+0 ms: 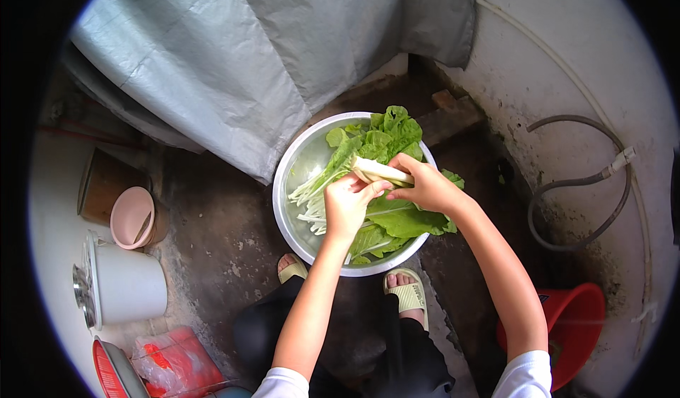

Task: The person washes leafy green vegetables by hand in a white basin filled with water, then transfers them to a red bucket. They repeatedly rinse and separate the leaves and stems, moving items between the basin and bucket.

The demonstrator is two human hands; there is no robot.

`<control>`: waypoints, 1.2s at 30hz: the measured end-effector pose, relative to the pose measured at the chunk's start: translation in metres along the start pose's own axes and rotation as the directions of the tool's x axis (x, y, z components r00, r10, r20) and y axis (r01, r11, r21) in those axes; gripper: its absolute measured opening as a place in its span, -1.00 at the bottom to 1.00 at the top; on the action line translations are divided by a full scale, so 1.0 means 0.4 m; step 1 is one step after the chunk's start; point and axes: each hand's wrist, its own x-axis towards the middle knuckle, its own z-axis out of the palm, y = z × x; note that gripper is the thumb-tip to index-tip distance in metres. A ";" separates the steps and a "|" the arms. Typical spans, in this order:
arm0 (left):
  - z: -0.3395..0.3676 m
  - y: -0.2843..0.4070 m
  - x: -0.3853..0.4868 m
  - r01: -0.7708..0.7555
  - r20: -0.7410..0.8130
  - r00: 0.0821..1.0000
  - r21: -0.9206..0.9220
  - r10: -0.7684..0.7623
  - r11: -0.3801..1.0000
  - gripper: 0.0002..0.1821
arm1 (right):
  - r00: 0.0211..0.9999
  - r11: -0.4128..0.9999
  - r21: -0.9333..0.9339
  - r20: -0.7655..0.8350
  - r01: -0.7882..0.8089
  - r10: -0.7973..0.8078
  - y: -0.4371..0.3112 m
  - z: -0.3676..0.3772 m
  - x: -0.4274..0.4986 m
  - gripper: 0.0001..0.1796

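Over a wide metal basin (282,196) on the floor, my right hand (427,185) grips a head of leafy greens by its thick pale stalk base (380,170). The cut end points up and to the left. My left hand (348,201) pinches at the stalks just below that end, thumb and fingers closed on them. Broad green leaves (409,220) hang beneath my right hand towards the basin's right rim. Inside the basin, loose greens with thin white stems (313,199) lie in clear water (303,177), their leaves (393,132) heaped against the far rim.
A grey plastic sheet (212,53) hangs beyond the basin. Along the left wall stand a pink bucket (121,217), a white lidded bucket (130,284) and a red bag (186,350). At right are a grey hose (536,207) and a red bucket (581,318).
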 end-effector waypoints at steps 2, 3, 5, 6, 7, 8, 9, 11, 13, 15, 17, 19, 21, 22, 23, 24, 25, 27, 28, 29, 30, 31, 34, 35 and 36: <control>-0.011 0.005 0.004 0.033 0.048 0.998 0.006 -0.033 0.999 -0.73 | 1.000 0.998 0.061 0.025 -0.014 0.013 0.010 -0.016 0.001 -0.60; -0.022 0.003 0.005 0.042 0.050 0.998 0.020 -0.043 0.999 -0.73 | 0.999 0.999 0.027 0.044 -0.018 0.017 0.003 -0.025 0.003 -0.61; -0.040 -0.006 0.009 0.061 0.054 0.997 0.045 -0.063 0.997 -0.73 | 0.996 0.999 -0.043 0.083 -0.025 0.028 -0.014 -0.050 0.005 -0.63; -0.047 -0.005 0.009 0.069 0.056 0.996 0.030 -0.071 0.997 -0.74 | 0.997 0.998 -0.064 0.072 0.006 -0.002 -0.017 -0.057 0.007 -0.61; -0.050 -0.009 0.008 0.060 0.050 0.997 0.046 -0.062 0.997 -0.76 | 0.998 0.991 -0.132 0.068 0.011 -0.002 -0.022 -0.065 0.011 -0.61; -0.053 -0.015 0.008 0.051 0.045 0.998 0.062 -0.054 0.997 -0.77 | 0.996 0.980 -0.198 0.083 0.001 0.016 -0.028 -0.077 0.016 -0.61; -0.056 -0.022 0.007 0.042 0.039 0.998 0.076 -0.045 0.996 -0.79 | 0.995 0.964 -0.266 0.098 -0.008 0.035 -0.036 -0.088 0.021 -0.61; -0.060 -0.038 0.002 0.053 0.026 0.998 0.075 -0.055 0.996 -0.79 | 0.991 0.927 -0.374 0.118 -0.018 0.067 -0.053 -0.102 0.030 -0.59; -0.065 -0.057 -0.003 0.063 0.027 0.997 0.094 -0.066 0.994 -0.80 | 0.989 0.891 -0.454 0.140 0.017 0.052 -0.065 -0.120 0.035 -0.57; -0.072 -0.072 -0.007 0.075 0.037 0.996 0.141 -0.081 0.987 -0.81 | 0.982 0.849 -0.529 0.152 -0.014 0.111 -0.065 -0.129 0.047 -0.58; -0.079 -0.087 -0.012 0.109 0.026 0.993 0.197 -0.116 0.974 -0.82 | 0.971 0.794 -0.608 0.181 -0.017 0.159 -0.084 -0.139 0.049 -0.58; -0.085 -0.103 -0.017 0.109 0.010 0.993 0.238 -0.114 0.965 -0.82 | 0.956 0.772 -0.634 0.194 -0.049 0.220 -0.095 -0.140 0.053 -0.60; -0.092 -0.120 -0.021 0.079 -0.008 0.997 0.266 -0.079 0.961 -0.81 | 0.943 0.748 -0.661 0.206 -0.064 0.263 -0.088 -0.134 0.060 -0.61; -0.098 -0.127 -0.024 0.093 -0.013 0.996 0.257 -0.093 0.962 -0.81 | 0.940 0.740 -0.671 0.224 -0.044 0.258 -0.087 -0.129 0.063 -0.61; -0.105 -0.134 -0.027 0.108 -0.018 0.994 0.248 -0.107 0.963 -0.82 | 0.937 0.733 -0.680 0.242 -0.023 0.253 -0.086 -0.123 0.065 -0.61; -0.106 -0.142 -0.029 0.122 -0.019 0.993 0.234 -0.121 0.965 -0.82 | 0.933 0.722 -0.692 0.257 -0.006 0.254 -0.083 -0.120 0.063 -0.62; -0.109 -0.150 -0.034 0.150 -0.048 0.988 0.204 -0.143 0.967 -0.83 | 0.939 0.718 -0.696 0.249 0.004 0.236 -0.074 -0.114 0.060 -0.61; -0.119 -0.170 -0.048 0.205 -0.102 0.976 0.139 -0.192 0.969 -0.84 | 0.951 0.710 -0.704 0.233 0.021 0.203 -0.047 -0.107 0.050 -0.60; -0.141 -0.181 -0.053 0.152 -0.128 0.982 0.086 -0.140 0.985 -0.84 | 0.954 0.715 -0.699 0.226 0.017 0.198 -0.040 -0.119 0.045 -0.61; -0.156 -0.194 -0.064 0.199 -0.216 0.955 -0.031 -0.201 0.979 -0.84 | 0.952 0.726 -0.687 0.209 -0.019 0.223 -0.035 -0.132 0.039 -0.62; -0.190 -0.211 -0.077 0.221 -0.226 0.950 -0.007 -0.217 0.975 -0.82 | 0.951 0.742 -0.668 0.198 -0.048 0.239 -0.036 -0.139 0.038 -0.63; -0.214 -0.227 -0.089 0.245 -0.235 0.943 0.013 -0.235 0.970 -0.80 | 0.948 0.756 -0.650 0.187 -0.078 0.258 -0.038 -0.139 0.038 -0.64; -0.218 -0.264 -0.107 0.309 -0.330 0.891 -0.061 -0.312 0.949 -0.74 | 0.958 0.800 -0.595 0.183 -0.072 0.222 -0.034 -0.105 0.040 -0.58; -0.216 -0.271 -0.107 0.321 -0.368 0.871 -0.072 -0.324 0.944 -0.72 | 0.961 0.818 -0.571 0.177 -0.076 0.213 -0.029 -0.089 0.040 -0.55; -0.201 -0.274 -0.106 0.335 -0.399 0.851 -0.087 -0.341 0.938 -0.70 | 0.975 0.855 -0.518 0.173 -0.029 0.138 -0.016 -0.078 0.034 -0.53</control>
